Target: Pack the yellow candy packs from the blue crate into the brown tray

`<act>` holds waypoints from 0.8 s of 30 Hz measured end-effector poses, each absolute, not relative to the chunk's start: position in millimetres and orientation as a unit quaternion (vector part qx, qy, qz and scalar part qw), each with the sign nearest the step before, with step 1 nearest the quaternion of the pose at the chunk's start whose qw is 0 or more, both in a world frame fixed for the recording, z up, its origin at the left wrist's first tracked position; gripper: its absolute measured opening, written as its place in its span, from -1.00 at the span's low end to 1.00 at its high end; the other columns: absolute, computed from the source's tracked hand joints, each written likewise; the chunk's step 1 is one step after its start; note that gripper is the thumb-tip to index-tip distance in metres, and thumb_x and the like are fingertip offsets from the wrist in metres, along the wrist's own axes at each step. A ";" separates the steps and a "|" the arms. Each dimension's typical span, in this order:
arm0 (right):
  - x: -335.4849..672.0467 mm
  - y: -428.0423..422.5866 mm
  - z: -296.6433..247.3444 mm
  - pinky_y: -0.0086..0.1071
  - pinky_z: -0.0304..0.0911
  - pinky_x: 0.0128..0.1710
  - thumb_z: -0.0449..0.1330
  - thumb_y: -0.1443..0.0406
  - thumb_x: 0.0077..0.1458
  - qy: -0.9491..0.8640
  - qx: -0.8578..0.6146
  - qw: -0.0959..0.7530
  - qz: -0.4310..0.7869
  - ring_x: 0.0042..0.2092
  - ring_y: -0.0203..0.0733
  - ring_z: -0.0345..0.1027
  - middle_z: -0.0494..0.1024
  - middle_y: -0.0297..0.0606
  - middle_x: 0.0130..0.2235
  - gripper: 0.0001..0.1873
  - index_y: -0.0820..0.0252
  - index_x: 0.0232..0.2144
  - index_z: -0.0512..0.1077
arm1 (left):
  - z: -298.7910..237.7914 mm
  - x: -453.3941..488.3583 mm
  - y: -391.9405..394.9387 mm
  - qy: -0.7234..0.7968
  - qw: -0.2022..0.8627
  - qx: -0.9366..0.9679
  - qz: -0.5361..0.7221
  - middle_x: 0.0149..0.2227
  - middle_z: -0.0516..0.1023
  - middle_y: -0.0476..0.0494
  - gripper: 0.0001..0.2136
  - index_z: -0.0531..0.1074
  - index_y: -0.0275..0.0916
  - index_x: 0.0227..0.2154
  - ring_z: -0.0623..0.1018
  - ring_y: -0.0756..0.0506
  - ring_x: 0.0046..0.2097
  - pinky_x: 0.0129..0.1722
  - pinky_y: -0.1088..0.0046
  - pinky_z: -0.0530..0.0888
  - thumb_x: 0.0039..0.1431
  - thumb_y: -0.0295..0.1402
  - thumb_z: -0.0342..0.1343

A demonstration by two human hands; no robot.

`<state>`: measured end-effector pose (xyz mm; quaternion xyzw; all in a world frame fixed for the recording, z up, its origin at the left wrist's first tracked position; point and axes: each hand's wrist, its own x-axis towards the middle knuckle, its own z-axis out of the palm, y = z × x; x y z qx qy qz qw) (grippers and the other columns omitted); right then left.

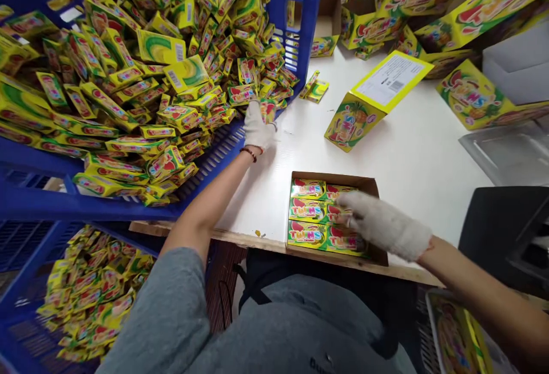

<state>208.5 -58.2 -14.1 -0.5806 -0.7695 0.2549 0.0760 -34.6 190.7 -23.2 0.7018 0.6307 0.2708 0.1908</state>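
My left hand (257, 128), in a white glove, reaches into the blue crate (128, 205) and its fingers are closed on small yellow candy packs (268, 110) at the pile's edge. My right hand (381, 225), also gloved, lies flat with fingers stretched over the packs (309, 211) laid in rows inside an open brown cardboard box (371, 182) at the table's near edge. The crate is heaped with several loose yellow packs (141, 88).
A yellow printed carton (373, 102) lies tipped on the white table (412, 151). More such cartons (472, 8) stack at the back right. A second blue crate of packs (94, 288) sits lower left. A clear plastic tray (510, 154) and a dark object (506, 231) are at right.
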 end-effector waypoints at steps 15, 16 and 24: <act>243.8 -15.0 43.0 -0.29 0.34 -0.28 0.13 0.30 0.31 -0.705 -0.643 -0.080 0.290 -0.29 -0.10 0.52 0.69 -0.23 -0.28 -0.73 0.09 -0.13 0.65 | 1.6 -1.1 41.9 0.237 0.247 0.925 0.166 0.23 0.57 -0.39 -0.62 0.40 -0.30 0.24 0.60 -0.26 0.25 0.26 0.13 0.57 0.47 -0.27 0.07; 243.9 -17.1 37.1 -0.28 0.34 -0.27 0.13 0.31 0.31 -0.706 -0.643 -0.096 0.282 -0.27 -0.08 0.54 0.71 -0.20 -0.24 -0.72 0.10 -0.14 0.66 | 2.6 -2.3 43.1 0.242 0.232 0.931 0.145 0.15 0.60 -0.36 -0.71 0.46 -0.30 0.13 0.63 -0.24 0.17 0.19 0.16 0.59 0.48 -0.34 0.01; 226.6 -16.7 40.0 -0.17 0.44 -0.01 0.11 0.34 0.28 -0.715 -0.645 0.003 0.269 -0.08 0.02 0.59 0.70 -0.05 -0.12 -0.68 0.20 -0.10 0.66 | 12.5 11.1 33.5 0.266 0.279 0.922 0.041 -0.01 0.69 -0.20 -0.77 0.50 -0.21 0.02 0.65 -0.19 -0.02 -0.02 0.27 0.57 0.34 -0.42 0.12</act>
